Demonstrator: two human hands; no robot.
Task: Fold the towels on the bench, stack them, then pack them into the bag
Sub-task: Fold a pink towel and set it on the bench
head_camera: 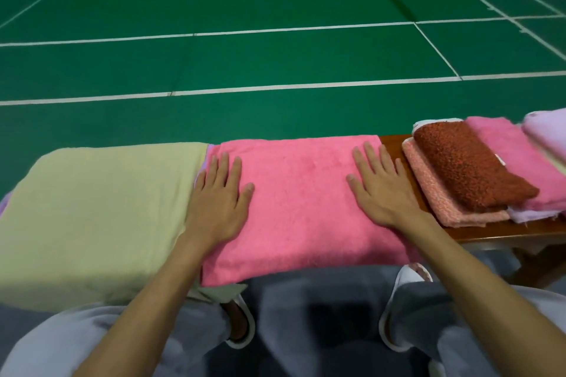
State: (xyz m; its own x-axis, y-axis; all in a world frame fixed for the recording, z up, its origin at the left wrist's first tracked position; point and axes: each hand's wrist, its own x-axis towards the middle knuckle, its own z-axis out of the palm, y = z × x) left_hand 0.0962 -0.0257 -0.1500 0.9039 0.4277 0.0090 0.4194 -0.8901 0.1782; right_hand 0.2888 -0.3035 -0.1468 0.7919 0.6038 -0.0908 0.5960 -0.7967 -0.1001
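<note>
A pink towel (300, 199) lies spread flat across the wooden bench (502, 231) in front of me. My left hand (219, 203) rests flat on its left end with straight fingers, and my right hand (381, 185) lies flat on its right end. A pale yellow towel (98, 217) covers the bench to the left, its edge touching the pink one. On the right sit folded towels: a rust-red one (468, 167) on a salmon one (435, 193), then another pink one (511, 156) and a lilac one (548, 131). No bag is in view.
Behind the bench stretches a green sports-court floor (275, 64) with white lines. My knees in grey trousers (306, 315) press close to the bench's front edge. A bench leg (533, 266) shows at the lower right.
</note>
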